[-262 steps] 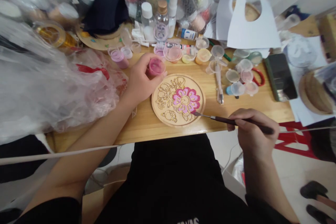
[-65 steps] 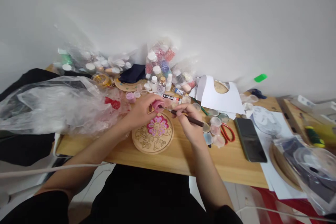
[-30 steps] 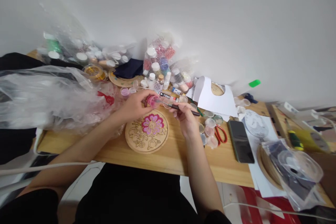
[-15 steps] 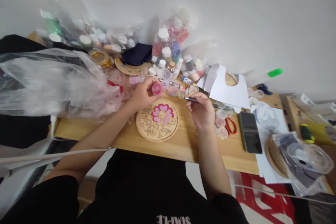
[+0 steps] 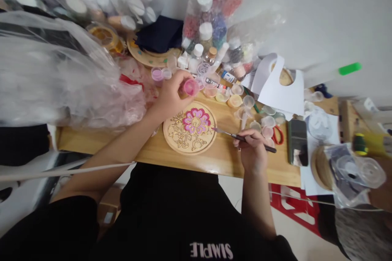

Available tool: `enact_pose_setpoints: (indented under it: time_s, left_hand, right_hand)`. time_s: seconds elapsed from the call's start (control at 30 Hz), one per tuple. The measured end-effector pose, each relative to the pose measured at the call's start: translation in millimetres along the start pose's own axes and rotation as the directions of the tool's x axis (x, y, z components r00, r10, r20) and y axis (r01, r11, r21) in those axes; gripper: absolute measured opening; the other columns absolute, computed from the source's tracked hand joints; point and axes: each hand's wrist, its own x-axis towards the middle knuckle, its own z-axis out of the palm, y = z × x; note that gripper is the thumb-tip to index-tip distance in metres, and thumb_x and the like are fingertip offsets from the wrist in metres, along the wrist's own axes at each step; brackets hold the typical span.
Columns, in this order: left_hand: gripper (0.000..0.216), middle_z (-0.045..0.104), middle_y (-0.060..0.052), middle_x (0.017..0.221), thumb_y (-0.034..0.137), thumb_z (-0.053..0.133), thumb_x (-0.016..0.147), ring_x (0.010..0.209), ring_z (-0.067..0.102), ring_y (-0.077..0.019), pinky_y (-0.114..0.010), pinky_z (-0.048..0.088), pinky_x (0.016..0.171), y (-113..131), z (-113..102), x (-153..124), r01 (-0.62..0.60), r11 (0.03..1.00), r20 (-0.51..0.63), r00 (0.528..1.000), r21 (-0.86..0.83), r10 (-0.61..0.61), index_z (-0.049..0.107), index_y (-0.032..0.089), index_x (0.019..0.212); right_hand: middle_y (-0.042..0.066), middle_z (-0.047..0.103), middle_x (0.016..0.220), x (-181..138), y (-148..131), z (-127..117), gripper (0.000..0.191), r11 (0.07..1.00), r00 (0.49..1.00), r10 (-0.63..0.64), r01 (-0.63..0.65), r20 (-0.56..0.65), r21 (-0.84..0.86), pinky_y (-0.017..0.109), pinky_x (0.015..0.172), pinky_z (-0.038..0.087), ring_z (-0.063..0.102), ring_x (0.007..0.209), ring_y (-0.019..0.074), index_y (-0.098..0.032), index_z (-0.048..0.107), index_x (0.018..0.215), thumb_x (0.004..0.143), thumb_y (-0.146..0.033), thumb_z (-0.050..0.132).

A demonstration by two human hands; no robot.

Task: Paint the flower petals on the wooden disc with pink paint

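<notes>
My left hand (image 5: 175,93) is closed round a small plastic cup (image 5: 191,87) with deep pink stuff inside. It hovers at the upper left edge of a round wooden board (image 5: 196,149). Raised gold outlines of flowers and leaves cover the board, and one flower (image 5: 196,121) is filled with pink and magenta. In my right hand (image 5: 253,149), fingers pinch the black handle of a slim palette knife (image 5: 230,134). Its metal blade points left, and the pinkish tip is over the board's right edge; whether it touches, I cannot tell.
Small open cups (image 5: 235,100) and a B-7000 glue tube (image 5: 212,82) lie behind the board. Red-handled scissors (image 5: 278,135) and a phone (image 5: 298,142) are at the right. A big clear plastic bag (image 5: 61,85) fills the left; bottles (image 5: 206,32) stand along the wall.
My right hand has moved down toward the front, bringing the palette knife from the cups to the board's right edge. My left hand still holds the pink cup. The camera view has tilted down.
</notes>
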Motion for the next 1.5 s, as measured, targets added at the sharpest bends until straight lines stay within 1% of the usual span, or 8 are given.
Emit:
enact_pose_setpoints:
  time_s: [0.13, 0.23, 0.43, 0.63, 0.83, 1.07, 1.27, 1.5]
  left_hand:
    - [0.027, 0.068, -0.005, 0.109, 0.013, 0.068, 0.085, 0.103, 0.068, -0.0199, -0.036, 0.057, 0.095, -1.0, 0.0, -0.2, -0.05, 0.998, 0.008, 0.999, -0.028, 0.05, 0.056, 0.021, 0.108]
    - [0.032, 0.068, -0.004, 0.109, 0.01, 0.069, 0.083, 0.104, 0.069, -0.0204, -0.035, 0.057, 0.095, 0.3, -0.8, -0.1, -0.043, 0.999, 0.006, 0.999, -0.009, 0.043, 0.057, 0.021, 0.11]
    - [0.037, 0.069, -0.004, 0.112, 0.008, 0.07, 0.081, 0.104, 0.069, -0.0205, -0.035, 0.057, 0.095, 0.5, -0.7, -0.7, -0.03, 0.999, 0.004, 1.0, 0.039, 0.03, 0.059, 0.021, 0.114]
    - [0.032, 0.071, -0.005, 0.111, 0.013, 0.069, 0.082, 0.1, 0.07, -0.0203, -0.036, 0.057, 0.093, -0.5, -0.8, -0.6, -0.045, 0.998, 0.01, 0.999, 0.037, 0.045, 0.058, 0.021, 0.111]
    - [0.029, 0.07, -0.004, 0.108, 0.014, 0.068, 0.083, 0.1, 0.07, -0.0204, -0.037, 0.057, 0.093, 1.4, -2.1, -0.6, -0.098, 0.995, 0.002, 0.995, 0.019, 0.098, 0.058, 0.021, 0.109]
    - [0.037, 0.068, -0.003, 0.107, 0.012, 0.073, 0.08, 0.102, 0.069, -0.0216, -0.037, 0.057, 0.096, 4.6, -3.9, -0.5, -0.021, 0.995, 0.017, 1.0, 0.1, 0.019, 0.06, 0.022, 0.113]
    - [0.037, 0.069, -0.003, 0.109, 0.015, 0.071, 0.084, 0.105, 0.07, -0.0224, -0.038, 0.058, 0.097, 1.0, -3.5, -1.8, -0.073, 0.986, 0.015, 0.997, 0.147, 0.072, 0.059, 0.023, 0.117]
    - [0.034, 0.069, -0.003, 0.109, 0.017, 0.068, 0.088, 0.104, 0.071, -0.0223, -0.038, 0.06, 0.092, -5.1, -1.2, -2.5, -0.134, 0.978, 0.022, 0.991, 0.159, 0.133, 0.056, 0.023, 0.119]
  right_hand:
    - [-0.001, 0.068, 0.052, -3.2, 1.2, 3.2, 0.007, 0.997, 0.998, 0.015, -0.02, -0.063, -0.078, 0.025, 0.044, 0.04, 0.062, 0.046, 0.0153, -0.023, 0.072, 0.066, 0.066, -0.027, 0.066]
    - [-0.001, 0.07, 0.054, -4.1, 1.6, 4.0, 0.006, 0.992, 0.997, 0.015, -0.025, -0.079, -0.127, 0.025, 0.046, 0.043, 0.065, 0.048, 0.0163, -0.023, 0.073, 0.068, 0.067, -0.025, 0.067]
    - [-0.001, 0.073, 0.061, -4.1, 6.3, 4.4, 0.005, 0.978, 0.999, -0.026, 0.021, -0.025, -0.206, 0.028, 0.049, 0.052, 0.068, 0.052, 0.0173, -0.025, 0.074, 0.073, 0.073, -0.028, 0.071]
    - [-0.001, 0.073, 0.062, -4.9, 3.1, 7.5, 0.005, 0.96, 0.997, -0.078, 0.077, 0.006, -0.269, 0.03, 0.051, 0.056, 0.067, 0.052, 0.0168, -0.025, 0.074, 0.075, 0.077, -0.027, 0.07]
    - [0.0, 0.076, 0.068, -8.2, -4.5, 9.4, 0.005, 0.952, 0.995, -0.101, 0.101, 0.016, -0.289, 0.028, 0.051, 0.056, 0.068, 0.054, 0.0159, -0.025, 0.076, 0.076, 0.078, -0.024, 0.072]
    - [0.001, 0.076, 0.068, -8.5, -6.9, 10.2, 0.006, 0.947, 0.993, -0.113, 0.113, 0.015, -0.3, 0.029, 0.054, 0.057, 0.065, 0.054, 0.0144, -0.024, 0.077, 0.076, 0.078, -0.023, 0.071]
    - [0.001, 0.078, 0.069, -10.9, -7.2, 10.9, 0.007, 0.938, 0.992, -0.124, 0.124, 0.021, -0.323, 0.028, 0.053, 0.058, 0.069, 0.056, 0.0151, -0.023, 0.077, 0.076, 0.078, -0.023, 0.07]
    - [0.0, 0.077, 0.068, -9.6, -6.3, 10.3, 0.007, 0.945, 0.992, -0.124, 0.118, 0.002, -0.305, 0.027, 0.052, 0.057, 0.069, 0.055, 0.0149, -0.023, 0.077, 0.076, 0.078, -0.021, 0.07]
